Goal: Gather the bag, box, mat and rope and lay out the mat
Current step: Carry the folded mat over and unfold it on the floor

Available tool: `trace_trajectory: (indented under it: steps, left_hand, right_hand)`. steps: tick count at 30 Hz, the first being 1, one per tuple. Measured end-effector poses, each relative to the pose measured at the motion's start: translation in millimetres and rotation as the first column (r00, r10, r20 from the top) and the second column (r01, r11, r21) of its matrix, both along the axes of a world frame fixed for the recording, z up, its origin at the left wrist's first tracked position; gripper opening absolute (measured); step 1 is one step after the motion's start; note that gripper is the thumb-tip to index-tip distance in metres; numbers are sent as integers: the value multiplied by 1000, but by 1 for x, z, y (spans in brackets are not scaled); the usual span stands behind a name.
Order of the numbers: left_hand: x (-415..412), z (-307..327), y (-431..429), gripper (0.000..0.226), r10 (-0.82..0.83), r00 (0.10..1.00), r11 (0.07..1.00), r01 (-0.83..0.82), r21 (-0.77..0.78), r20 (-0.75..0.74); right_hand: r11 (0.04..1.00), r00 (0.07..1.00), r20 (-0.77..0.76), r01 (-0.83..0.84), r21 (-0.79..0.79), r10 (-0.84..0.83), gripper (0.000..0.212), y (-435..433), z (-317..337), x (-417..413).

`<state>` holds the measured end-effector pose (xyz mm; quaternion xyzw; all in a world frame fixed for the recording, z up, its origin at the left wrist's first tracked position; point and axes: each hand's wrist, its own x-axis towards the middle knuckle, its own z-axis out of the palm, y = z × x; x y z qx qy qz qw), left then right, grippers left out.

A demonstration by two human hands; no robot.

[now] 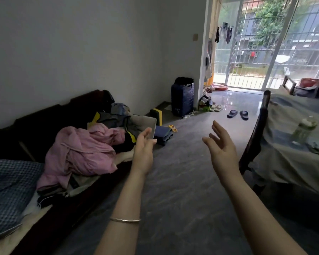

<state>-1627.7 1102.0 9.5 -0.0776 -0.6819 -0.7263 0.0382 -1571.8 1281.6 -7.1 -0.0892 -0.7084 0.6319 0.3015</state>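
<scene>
My left hand (144, 150) and my right hand (222, 149) are raised in front of me over the grey floor, palms facing each other, fingers apart, holding nothing. Beyond the left hand, on the floor by the sofa's end, lies a folded dark blue item (163, 134), perhaps the mat or bag. A yellow rope (173, 128) lies just behind it. A dark block with a yellow stripe (157, 115) stands near the wall. A light grey flat box-like thing (145, 124) leans at the sofa's end, partly hidden by my left fingers.
A dark sofa (50, 118) along the left wall is piled with clothes, including a pink garment (81, 153). A navy suitcase (182, 98) stands at the wall corner. Slippers (238, 114) lie near the balcony door. A wooden chair (256, 133) and cloth-covered table (293, 153) are on the right.
</scene>
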Motion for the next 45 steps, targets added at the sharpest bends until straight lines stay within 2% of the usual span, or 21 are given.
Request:
trace_trajectory:
  steps: [10,15,22,30,35,45]
  left_hand:
    - [-220,-24,66,45,21,998,999,-18,-51,58]
    - [-323,-19,117,42,45,994,999,-45,-10,95]
    - [-456,-17,166,43,107,988,994,-105,-30,113]
    - [-625,-50,188,43,133,981,990,-125,-67,142]
    - [-743,-60,194,41,118,986,991,-108,-82,122]
    - [-935,-70,224,44,82,989,985,-61,-164,120]
  right_hand:
    - [1000,999,47,-11,-4,11,51,69,-24,-219]
    - [998,996,66,-57,2,57,52,118,-17,-335]
    - [994,991,87,-107,12,106,52,169,-12,-480]
    - [995,987,127,-100,13,98,51,198,-47,-647]
    - [995,987,127,-90,-36,94,52,206,-45,-760]
    - [998,989,133,-65,-10,66,52,247,-51,-956]
